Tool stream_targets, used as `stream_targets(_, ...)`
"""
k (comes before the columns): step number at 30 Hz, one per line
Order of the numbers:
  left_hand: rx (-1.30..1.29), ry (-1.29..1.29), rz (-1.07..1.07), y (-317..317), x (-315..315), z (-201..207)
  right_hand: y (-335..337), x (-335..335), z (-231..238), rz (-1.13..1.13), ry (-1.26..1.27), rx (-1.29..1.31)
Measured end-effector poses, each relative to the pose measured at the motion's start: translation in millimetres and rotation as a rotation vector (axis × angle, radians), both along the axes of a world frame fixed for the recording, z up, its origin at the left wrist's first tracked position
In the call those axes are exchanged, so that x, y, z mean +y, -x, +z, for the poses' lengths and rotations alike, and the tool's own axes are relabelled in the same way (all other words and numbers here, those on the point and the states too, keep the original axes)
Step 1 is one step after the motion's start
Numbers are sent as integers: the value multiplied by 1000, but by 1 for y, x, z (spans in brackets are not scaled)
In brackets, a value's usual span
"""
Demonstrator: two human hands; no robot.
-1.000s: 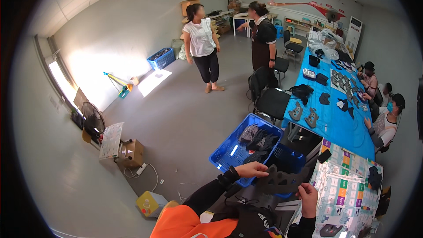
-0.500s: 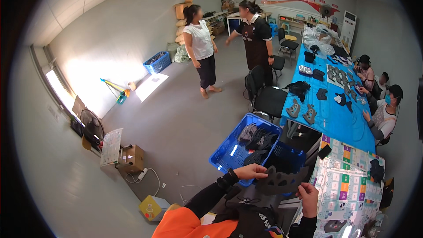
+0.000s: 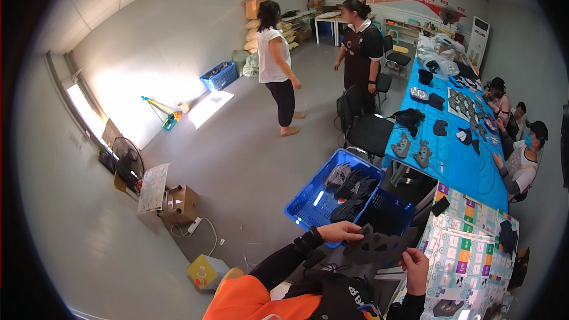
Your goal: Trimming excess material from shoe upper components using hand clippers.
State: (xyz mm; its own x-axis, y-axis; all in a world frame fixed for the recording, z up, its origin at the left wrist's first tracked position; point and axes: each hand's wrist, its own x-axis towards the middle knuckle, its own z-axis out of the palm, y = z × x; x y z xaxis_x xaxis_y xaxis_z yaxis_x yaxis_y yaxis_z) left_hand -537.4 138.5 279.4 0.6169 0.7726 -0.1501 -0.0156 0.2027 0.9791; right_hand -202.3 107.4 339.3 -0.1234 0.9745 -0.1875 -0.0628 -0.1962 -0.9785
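Observation:
A dark grey flat piece (image 3: 384, 249) with curved edges and several cut-out holes is stretched between my two hands, above the edge of a blue basket. My left hand (image 3: 340, 232) pinches its left end between thumb and fingers. At its lower right end my right hand (image 3: 416, 265) grips it, the fingers folded in. Just beyond my left hand, a blue plastic basket (image 3: 303, 206) contains a pile of dark grey and black pieces (image 3: 349, 185). A second, darker blue basket (image 3: 403, 204) is partly hidden behind the held piece.
To my right is a table with a printed cover (image 3: 448, 243), bearing a black phone (image 3: 440, 205) and a black cloth bundle (image 3: 508, 236). Beyond, a blue-covered table (image 3: 441, 157) carries similar grey pieces (image 3: 422, 154); people sit along it. Two people stand near a black chair (image 3: 367, 133).
The standing person in white has turned toward the back of the room, and the one in the dark apron has lowered an arm. My hands keep nearly the same hold on the grey piece.

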Motion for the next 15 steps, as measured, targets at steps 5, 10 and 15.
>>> stream_targets(5, 45, -23, -19, -2, 4, 0, -1, 1, 3, 1, -4, -35)
stream_targets(10, -5, -18, 12, -4, 1, 4, -1, 2, 3, 2, 3, -53)
stream_targets(15, -5, -49, 16, -5, 1, -6, 0, 1, 5, 6, 11, -64)
